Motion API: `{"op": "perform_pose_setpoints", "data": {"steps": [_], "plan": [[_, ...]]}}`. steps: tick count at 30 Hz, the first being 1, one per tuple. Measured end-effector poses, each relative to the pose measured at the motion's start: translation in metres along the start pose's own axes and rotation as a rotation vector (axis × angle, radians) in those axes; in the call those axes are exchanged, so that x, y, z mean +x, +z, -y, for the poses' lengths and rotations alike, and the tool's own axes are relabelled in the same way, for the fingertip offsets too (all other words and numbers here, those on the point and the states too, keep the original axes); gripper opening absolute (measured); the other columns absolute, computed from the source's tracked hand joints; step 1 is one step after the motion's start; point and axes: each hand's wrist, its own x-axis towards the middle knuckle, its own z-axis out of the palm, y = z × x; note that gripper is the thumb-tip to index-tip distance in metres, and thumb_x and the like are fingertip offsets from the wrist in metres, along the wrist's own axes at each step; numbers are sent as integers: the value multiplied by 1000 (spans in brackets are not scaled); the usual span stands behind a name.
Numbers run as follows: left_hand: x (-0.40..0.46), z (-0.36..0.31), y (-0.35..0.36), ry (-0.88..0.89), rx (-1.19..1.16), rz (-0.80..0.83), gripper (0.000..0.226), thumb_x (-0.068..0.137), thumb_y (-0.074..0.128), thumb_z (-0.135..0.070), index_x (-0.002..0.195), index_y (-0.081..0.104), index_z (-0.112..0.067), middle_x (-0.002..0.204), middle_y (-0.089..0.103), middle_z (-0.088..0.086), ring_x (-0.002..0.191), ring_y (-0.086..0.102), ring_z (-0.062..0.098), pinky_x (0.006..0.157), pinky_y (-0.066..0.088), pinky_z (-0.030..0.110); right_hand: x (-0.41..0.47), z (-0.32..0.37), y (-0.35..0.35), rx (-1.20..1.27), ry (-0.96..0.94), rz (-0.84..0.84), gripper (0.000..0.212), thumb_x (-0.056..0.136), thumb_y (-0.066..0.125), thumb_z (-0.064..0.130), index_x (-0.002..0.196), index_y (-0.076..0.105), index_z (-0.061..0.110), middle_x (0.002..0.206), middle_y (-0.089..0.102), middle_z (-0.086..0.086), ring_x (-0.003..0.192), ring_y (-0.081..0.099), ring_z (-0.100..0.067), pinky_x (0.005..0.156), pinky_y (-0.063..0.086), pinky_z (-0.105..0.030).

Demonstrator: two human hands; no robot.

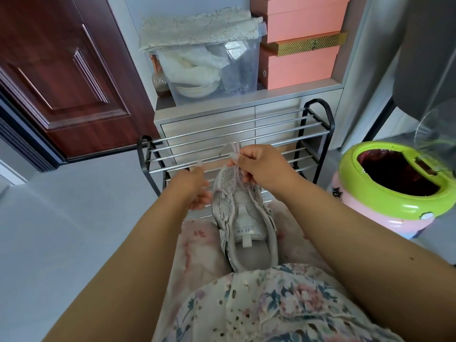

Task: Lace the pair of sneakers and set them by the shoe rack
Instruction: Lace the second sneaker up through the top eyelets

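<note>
A grey mesh sneaker (pixel 243 218) with glittery trim lies on my lap, toe pointing away from me, tongue marked DREAM. My right hand (pixel 261 166) pinches a pale pink lace (pixel 234 150) above the toe end and holds it up. My left hand (pixel 197 191) is at the sneaker's left side with its fingers curled by the eyelets; what it holds is hidden. Just beyond the sneaker stands the black and chrome shoe rack (pixel 246 134). Only one sneaker is in view.
A green and pink bin (pixel 385 191) with a dark liner stands on the floor at right. Behind the rack is a grey cabinet (pixel 204 117) bearing a clear storage box (pixel 209 67) and pink boxes (pixel 301 45). A brown door (pixel 61 70) is at left.
</note>
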Motion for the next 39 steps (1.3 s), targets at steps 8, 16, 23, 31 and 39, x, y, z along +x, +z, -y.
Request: {"op": "perform_pose_setpoints", "data": {"steps": [8,16,23,31,39], "plan": [[-4,12,-3,-216,-752,190,31,99,44,-34,110,56,-7,96,63,16,82,61,23,66,49,33,-3,1,2,11,16,23,20,95,55,16,87,71,6,42,51,8,37,44,-2,43,38,-12],[-12,0,-1,-394,-1044,176,26,89,57,-4,112,47,2,124,47,22,104,58,34,69,54,38,-6,3,1,-5,21,24,22,94,56,18,88,69,3,39,52,13,37,44,0,43,39,-12],[-21,-3,-3,-496,-1064,223,37,82,59,-8,115,46,1,111,54,23,96,61,28,80,51,29,-7,5,2,0,28,38,27,94,56,19,87,68,-4,39,53,14,36,42,0,42,37,-12],[-15,-3,-1,-467,-959,288,27,87,58,-15,102,50,6,96,64,13,76,59,14,60,42,21,-7,5,2,-27,9,48,35,94,56,19,93,63,-15,41,54,15,37,41,0,42,37,-11],[-3,5,14,-322,-464,264,29,88,62,-29,63,55,-17,42,50,-9,31,39,-1,33,23,9,-5,0,4,-39,1,38,24,93,59,24,84,73,6,49,51,0,49,47,-14,49,41,-21]]}}
